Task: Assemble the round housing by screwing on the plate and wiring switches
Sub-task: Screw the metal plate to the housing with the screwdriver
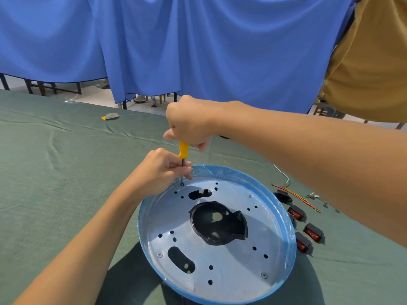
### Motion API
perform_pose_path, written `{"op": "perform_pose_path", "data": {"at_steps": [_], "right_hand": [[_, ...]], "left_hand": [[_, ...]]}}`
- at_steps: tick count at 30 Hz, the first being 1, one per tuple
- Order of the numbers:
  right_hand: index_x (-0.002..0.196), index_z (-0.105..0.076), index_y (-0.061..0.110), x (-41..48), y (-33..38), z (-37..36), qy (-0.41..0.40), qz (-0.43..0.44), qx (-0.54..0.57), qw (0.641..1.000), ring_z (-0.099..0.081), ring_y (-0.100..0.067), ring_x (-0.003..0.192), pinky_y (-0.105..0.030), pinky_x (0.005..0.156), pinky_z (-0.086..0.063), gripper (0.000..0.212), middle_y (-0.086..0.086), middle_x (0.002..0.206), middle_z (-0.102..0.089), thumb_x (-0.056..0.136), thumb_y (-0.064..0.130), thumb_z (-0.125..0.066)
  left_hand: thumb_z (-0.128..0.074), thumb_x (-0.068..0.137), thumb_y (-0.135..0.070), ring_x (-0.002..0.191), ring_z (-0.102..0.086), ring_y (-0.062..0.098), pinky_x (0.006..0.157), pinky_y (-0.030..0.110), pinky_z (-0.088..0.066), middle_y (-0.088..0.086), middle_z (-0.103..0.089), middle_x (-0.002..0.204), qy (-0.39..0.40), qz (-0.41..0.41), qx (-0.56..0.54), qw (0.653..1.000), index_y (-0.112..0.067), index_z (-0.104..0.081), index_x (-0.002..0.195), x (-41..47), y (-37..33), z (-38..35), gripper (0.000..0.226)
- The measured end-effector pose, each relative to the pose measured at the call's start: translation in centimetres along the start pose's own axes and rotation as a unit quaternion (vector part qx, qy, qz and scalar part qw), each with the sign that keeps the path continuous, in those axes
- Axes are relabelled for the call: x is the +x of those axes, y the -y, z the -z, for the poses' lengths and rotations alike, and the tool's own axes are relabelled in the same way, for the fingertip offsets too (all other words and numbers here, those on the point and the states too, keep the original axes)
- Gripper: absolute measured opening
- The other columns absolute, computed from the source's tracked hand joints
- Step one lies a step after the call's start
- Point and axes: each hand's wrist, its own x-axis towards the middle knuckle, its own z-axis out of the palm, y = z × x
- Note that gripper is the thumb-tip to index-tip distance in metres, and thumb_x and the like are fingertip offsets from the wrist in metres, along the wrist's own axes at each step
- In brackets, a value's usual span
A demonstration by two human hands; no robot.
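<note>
Housing [289, 245] nearest; screwdriver [183, 150] upright (tip down on plate [233, 268] screw [182, 184]), right hand [189, 122] gripping handle, left hand [160, 171] pinching shaft.

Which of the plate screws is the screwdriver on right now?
The screw at the plate's far-left edge, under the screwdriver tip, beside the left hand. The other three screws, far right, near left and near right, stand untouched.

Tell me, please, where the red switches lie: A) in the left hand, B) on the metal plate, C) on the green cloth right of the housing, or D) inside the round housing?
C: the red switches rest on the green cloth beside the housing, outside its blue rim.
</note>
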Motion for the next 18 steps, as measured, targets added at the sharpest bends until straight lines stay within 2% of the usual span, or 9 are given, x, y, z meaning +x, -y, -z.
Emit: {"op": "perform_pose_path", "data": {"at_steps": [4,6,7,9,10,11,14,16,18], "right_hand": [[0.081,-0.068,0.021,-0.6,-0.5,0.9,0.023,0.019,0.011,0.999,-0.067,-0.004,0.059,-0.019,0.042,-0.041,0.006,0.009,0.053,-0.060,0.086,0.023,-0.069],[0.074,-0.060,0.020,-0.7,-0.8,0.5,0.000,0.015,0.009,1.000,-0.060,0.009,0.054,-0.025,0.042,-0.048,0.016,0.008,0.049,-0.057,0.088,0.025,-0.068],[0.071,-0.053,0.020,-0.8,-0.9,0.1,-0.011,0.009,0.007,1.000,-0.061,0.011,0.063,-0.026,0.047,-0.049,0.024,0.006,0.046,-0.054,0.091,0.028,-0.064],[0.071,-0.043,0.017,-0.5,-0.8,-0.5,-0.014,-0.003,0.009,1.000,-0.066,-0.011,0.087,-0.028,0.046,-0.049,0.032,0.004,0.034,-0.052,0.097,0.031,-0.054],[0.072,-0.042,0.016,-0.4,-0.8,-0.7,-0.008,-0.010,0.010,1.000,-0.067,-0.021,0.087,-0.027,0.043,-0.045,0.032,0.004,0.031,-0.051,0.099,0.032,-0.050],[0.073,-0.042,0.015,-0.2,-0.7,-0.7,-0.002,-0.017,0.012,1.000,-0.069,-0.024,0.082,-0.025,0.041,-0.042,0.033,0.004,0.031,-0.053,0.099,0.033,-0.048],[0.075,-0.053,0.016,-0.5,-0.7,0.0,0.018,-0.003,0.015,1.000,-0.071,-0.016,0.063,-0.019,0.046,-0.044,0.027,0.003,0.048,-0.063,0.093,0.035,-0.060],[0.082,-0.065,0.017,-0.8,-0.9,0.2,0.024,0.010,0.007,1.000,-0.069,-0.010,0.060,-0.016,0.043,-0.043,0.010,0.005,0.053,-0.064,0.088,0.024,-0.067],[0.076,-0.062,0.013,-0.7,-1.0,-0.2,0.007,0.003,-0.006,1.000,-0.064,-0.008,0.058,-0.019,0.043,-0.046,0.017,0.004,0.048,-0.060,0.090,0.024,-0.064]], "left_hand": [[-0.062,0.097,-0.016,0.097,-0.071,0.012,0.092,0.035,-0.054,-0.017,-0.076,0.097,0.025,-0.006,0.002,1.000,-0.019,-0.079,0.096,-0.1,0.2,0.0,0.017],[-0.070,0.091,-0.016,0.091,-0.071,0.001,0.090,0.028,-0.056,-0.016,-0.076,0.092,-0.007,-0.008,-0.021,1.000,-0.017,-0.079,0.099,-0.1,0.4,-0.2,0.012],[-0.076,0.086,-0.017,0.085,-0.071,-0.003,0.085,0.022,-0.056,-0.015,-0.076,0.088,-0.039,-0.010,-0.030,0.999,-0.018,-0.080,0.094,-0.1,0.5,-0.2,0.009],[-0.084,0.077,-0.017,0.077,-0.069,-0.007,0.076,0.011,-0.053,-0.018,-0.075,0.081,-0.084,-0.015,-0.034,0.996,-0.019,-0.080,0.084,-0.1,0.4,-0.2,0.009],[-0.083,0.076,-0.016,0.076,-0.069,-0.008,0.075,0.010,-0.052,-0.016,-0.075,0.081,-0.087,-0.021,-0.031,0.996,-0.017,-0.081,0.084,-0.1,0.4,-0.2,0.008],[-0.081,0.079,-0.015,0.078,-0.070,-0.005,0.077,0.013,-0.053,-0.012,-0.076,0.083,-0.078,-0.028,-0.023,0.996,-0.015,-0.081,0.085,-0.1,0.3,-0.2,0.006],[-0.071,0.090,-0.015,0.091,-0.073,0.017,0.090,0.039,-0.055,-0.005,-0.078,0.093,-0.029,-0.032,0.000,0.999,-0.014,-0.082,0.086,0.0,0.2,0.0,0.012],[-0.066,0.094,-0.015,0.095,-0.072,0.015,0.090,0.042,-0.053,-0.009,-0.077,0.098,-0.013,-0.029,0.009,0.999,-0.015,-0.081,0.090,0.0,0.2,0.0,0.015],[-0.068,0.093,-0.017,0.095,-0.072,0.012,0.090,0.042,-0.054,-0.008,-0.078,0.095,-0.016,-0.028,0.004,0.999,-0.017,-0.080,0.095,-0.1,0.3,-0.2,0.013]]}}
